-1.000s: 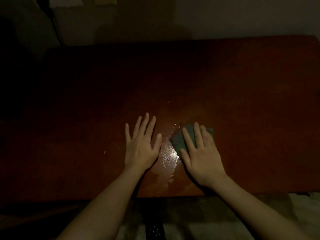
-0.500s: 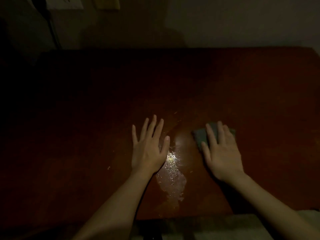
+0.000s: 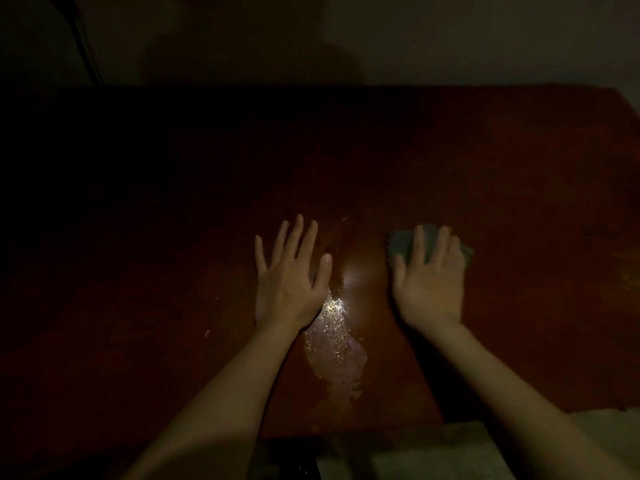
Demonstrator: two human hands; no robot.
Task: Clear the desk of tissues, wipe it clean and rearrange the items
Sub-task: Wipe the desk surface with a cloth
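Desk (image 3: 519,202): wet patch (image 3: 334,348) shining.
Left hand (image 3: 291,282): flat, empty, beside patch.
Right hand (image 3: 429,282): pressing cloth (image 3: 398,242) flat, right of patch.
Risk: dim light, patch left unwiped.

desk top (image 3: 485,174): reddish-brown, wood look, smooth; semi-gloss, with a soft glare spot (image 3: 353,275) near the middle.
wet patch (image 3: 334,348): thin film of liquid on the desk top toward the front edge; glistening, speckled with fine bright droplets, ragged outline.
cloth (image 3: 401,242): grey-green, soft textile look, matt; weave too dim to tell.
wall (image 3: 485,36): pale, plain, matt.
pale surface (image 3: 433,455) below the front edge: matt, faintly mottled; material cannot be told.
specks (image 3: 206,333): small, pale, dull, on the dry part of the desk top; material cannot be told.
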